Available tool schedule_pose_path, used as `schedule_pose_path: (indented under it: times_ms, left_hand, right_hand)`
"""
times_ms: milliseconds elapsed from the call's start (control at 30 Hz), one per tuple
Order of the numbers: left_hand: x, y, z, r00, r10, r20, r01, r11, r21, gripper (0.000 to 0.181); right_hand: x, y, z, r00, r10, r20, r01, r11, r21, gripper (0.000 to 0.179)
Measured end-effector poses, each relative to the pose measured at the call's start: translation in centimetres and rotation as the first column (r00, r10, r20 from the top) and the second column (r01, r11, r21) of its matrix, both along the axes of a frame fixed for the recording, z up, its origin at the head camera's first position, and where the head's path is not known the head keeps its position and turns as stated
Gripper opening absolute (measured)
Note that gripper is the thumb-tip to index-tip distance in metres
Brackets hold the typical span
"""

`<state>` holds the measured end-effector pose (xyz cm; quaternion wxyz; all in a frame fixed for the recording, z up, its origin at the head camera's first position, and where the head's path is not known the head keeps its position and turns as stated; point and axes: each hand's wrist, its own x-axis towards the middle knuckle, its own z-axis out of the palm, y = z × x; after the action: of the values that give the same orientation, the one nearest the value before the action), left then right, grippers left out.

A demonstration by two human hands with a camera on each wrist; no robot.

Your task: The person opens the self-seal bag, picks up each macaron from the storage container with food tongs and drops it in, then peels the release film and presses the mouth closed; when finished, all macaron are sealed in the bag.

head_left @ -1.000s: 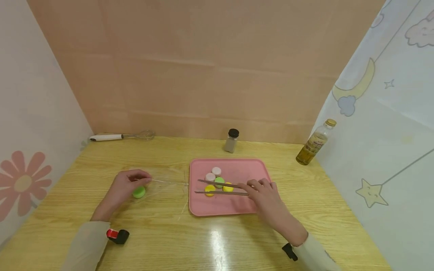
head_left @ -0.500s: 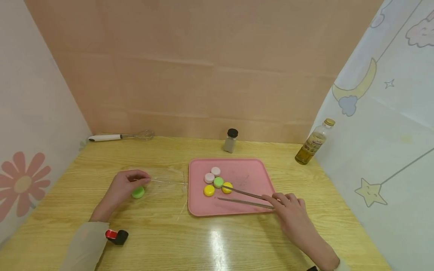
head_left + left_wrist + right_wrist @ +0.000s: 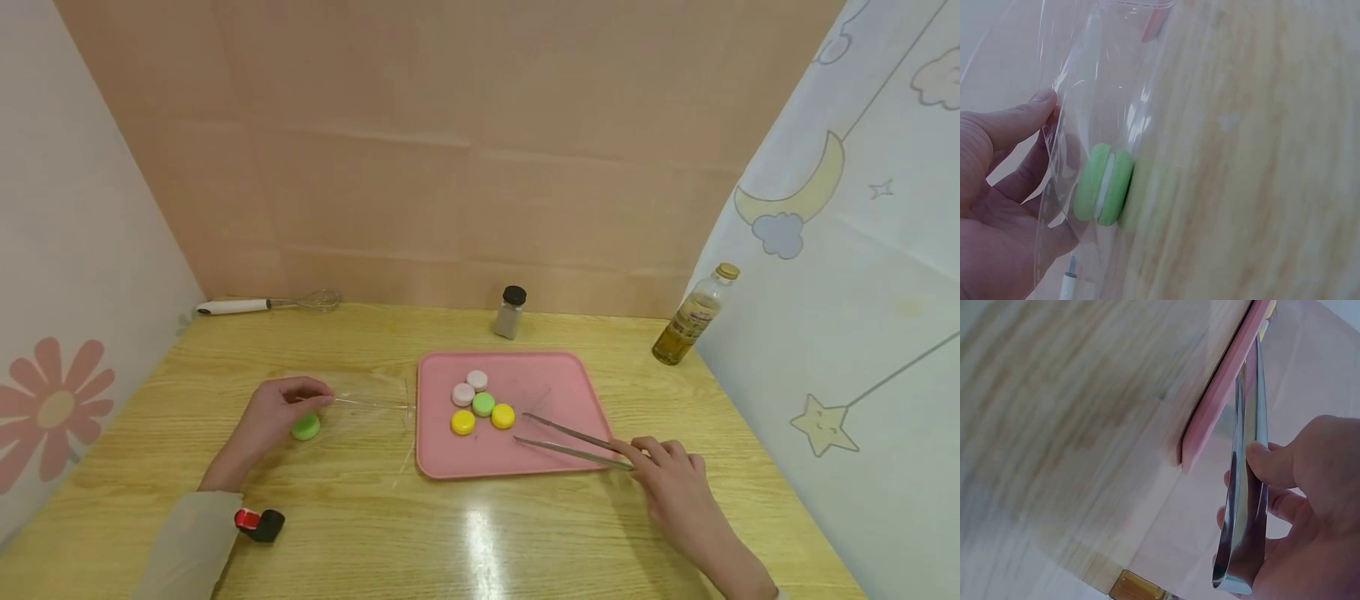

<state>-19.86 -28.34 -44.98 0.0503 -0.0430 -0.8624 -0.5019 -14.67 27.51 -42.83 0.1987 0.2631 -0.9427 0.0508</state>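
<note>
My left hand pinches the edge of a clear plastic bag on the left of the table. In the left wrist view a green macaron with a white middle shows through the film, beside my fingers. My right hand holds metal tongs, thumb and fingers on either side. Their tips are apart over the pink tray, with nothing between them. A yellow macaron lies just left of the tips. Another yellow macaron, a green macaron and two pale pink macarons lie nearby.
Behind the tray stands a small jar with a black lid. A bottle of amber liquid stands at the back right, by the patterned side wall. At the back left lies a whisk with a white handle.
My right hand has drawn the tongs rightward and toward me, off the macarons, to the tray's right part. My left hand and the bag have stayed in place.
</note>
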Motion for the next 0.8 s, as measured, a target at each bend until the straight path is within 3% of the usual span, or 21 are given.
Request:
schedule_pose_path:
  times_ms: [533, 800]
  left_hand:
    - [-0.1, 0.0, 0.0, 1.000, -0.007, -0.009, 0.007, 1.000, 0.004, 0.026]
    - [0.1, -0.1, 0.0, 1.000, 0.001, 0.018, -0.001, 1.000, 0.000, 0.028]
  right_hand:
    - [-1.9, -1.4, -0.7, 0.998, 0.031, 0.057, -0.032, 0.999, 0.013, 0.062]
    - [-2.5, -2.2, -0.7, 0.998, 0.043, 0.054, -0.043, 0.999, -0.005, 0.063]
